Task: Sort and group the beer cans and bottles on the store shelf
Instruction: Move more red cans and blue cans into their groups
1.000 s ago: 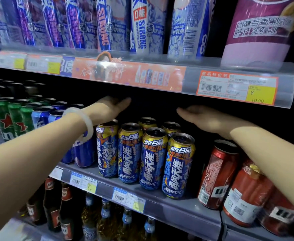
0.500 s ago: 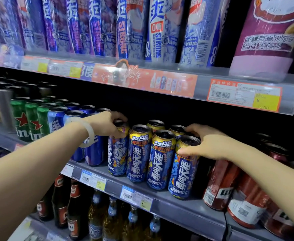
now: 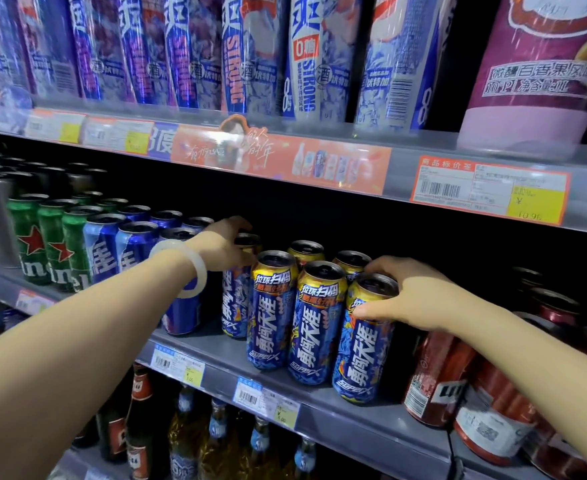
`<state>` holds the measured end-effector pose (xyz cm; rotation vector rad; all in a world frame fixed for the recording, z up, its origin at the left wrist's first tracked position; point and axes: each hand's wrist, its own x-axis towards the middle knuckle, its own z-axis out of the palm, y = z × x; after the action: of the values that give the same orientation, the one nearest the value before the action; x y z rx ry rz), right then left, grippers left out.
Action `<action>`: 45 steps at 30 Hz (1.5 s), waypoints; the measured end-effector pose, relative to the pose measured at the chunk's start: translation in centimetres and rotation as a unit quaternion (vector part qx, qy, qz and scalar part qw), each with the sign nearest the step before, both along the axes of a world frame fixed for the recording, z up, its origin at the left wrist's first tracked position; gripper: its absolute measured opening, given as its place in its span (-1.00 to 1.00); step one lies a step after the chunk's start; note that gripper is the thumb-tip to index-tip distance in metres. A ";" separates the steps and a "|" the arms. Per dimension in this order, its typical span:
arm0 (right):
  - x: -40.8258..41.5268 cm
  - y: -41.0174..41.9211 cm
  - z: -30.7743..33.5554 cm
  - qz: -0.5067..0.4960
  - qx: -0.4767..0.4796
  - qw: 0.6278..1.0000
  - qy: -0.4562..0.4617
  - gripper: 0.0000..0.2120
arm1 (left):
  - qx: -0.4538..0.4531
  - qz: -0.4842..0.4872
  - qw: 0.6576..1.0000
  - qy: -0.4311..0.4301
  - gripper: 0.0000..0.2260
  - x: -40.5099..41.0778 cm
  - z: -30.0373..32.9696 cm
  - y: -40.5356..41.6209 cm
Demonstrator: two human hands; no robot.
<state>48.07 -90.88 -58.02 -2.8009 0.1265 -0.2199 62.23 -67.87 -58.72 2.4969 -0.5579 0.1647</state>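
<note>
On the middle shelf [image 3: 320, 403] stands a cluster of blue-and-gold cans [image 3: 314, 323], set in short rows running back into the dark. The right hand [image 3: 413, 299] grips the front right can [image 3: 363, 341] of this cluster near its top, thumb across the label and fingers curled over the rim. The left hand [image 3: 222, 247], a pale bangle [image 3: 190, 268] on its wrist, curls its grip round the top of the leftmost can [image 3: 235, 306] of the same cluster, which sits slightly behind the front row. Just left of that stand plain blue cans [image 3: 132, 247], and further left green cans with a red star [image 3: 51, 244]. To the right of the cluster, red cans [image 3: 437, 372] lean at a tilt. The upper shelf carries tall blue-and-white cans [image 3: 247, 53] and a purple container [image 3: 541, 64], with price tags [image 3: 489, 190] on its edge. Below the middle shelf, bottles [image 3: 139, 427] stand in a row
</note>
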 end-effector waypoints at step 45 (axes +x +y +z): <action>8.2 8.0 2.3 -0.019 -0.039 0.999 -0.013 -0.47 | -0.304 0.034 0.952 0.029 -0.51 -4.4 -11.5 2.7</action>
<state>56.24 -82.86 -55.69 -2.8733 0.1680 -0.2750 57.85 -65.22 -70.26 1.9116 -0.3294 0.2472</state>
